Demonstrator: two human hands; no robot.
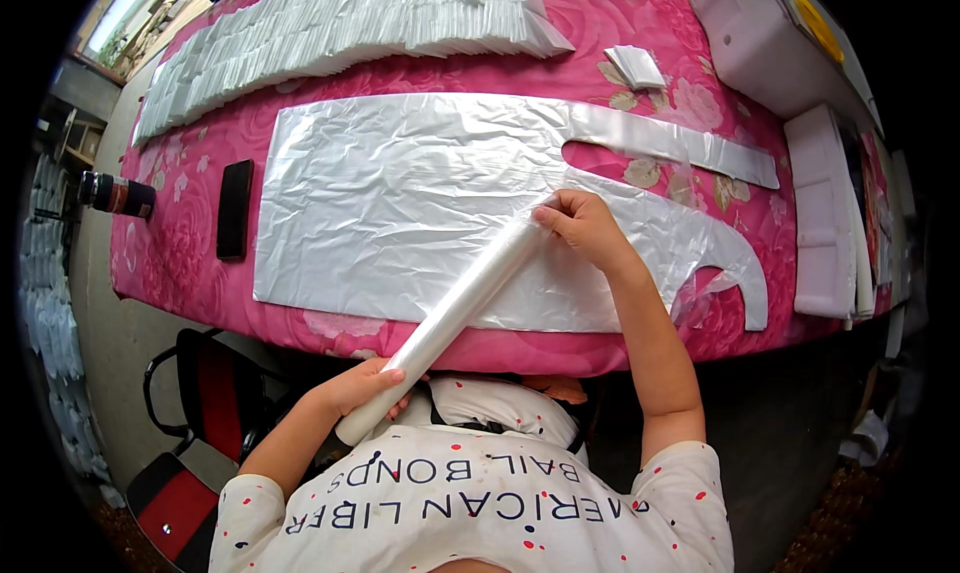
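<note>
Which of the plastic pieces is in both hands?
The long narrow roll, slanting from the left hand up to the right hand. The flat handled sheet lies spread on the table; the small folded stack lies beyond it.

Daylight whitens the opening point(122, 23) at upper left; soft glare crosses the plastic sheet point(400, 163); dark, fisheye-bent edges surround a sharp centre.

Pretty homey setup: worktop point(590, 349) under a pink rose-print cloth point(180, 248), red-and-black chair point(213, 398) pulled up near it, plain grey floor point(105, 313), daylight showing through an opening point(135, 18), far left corner.
</note>
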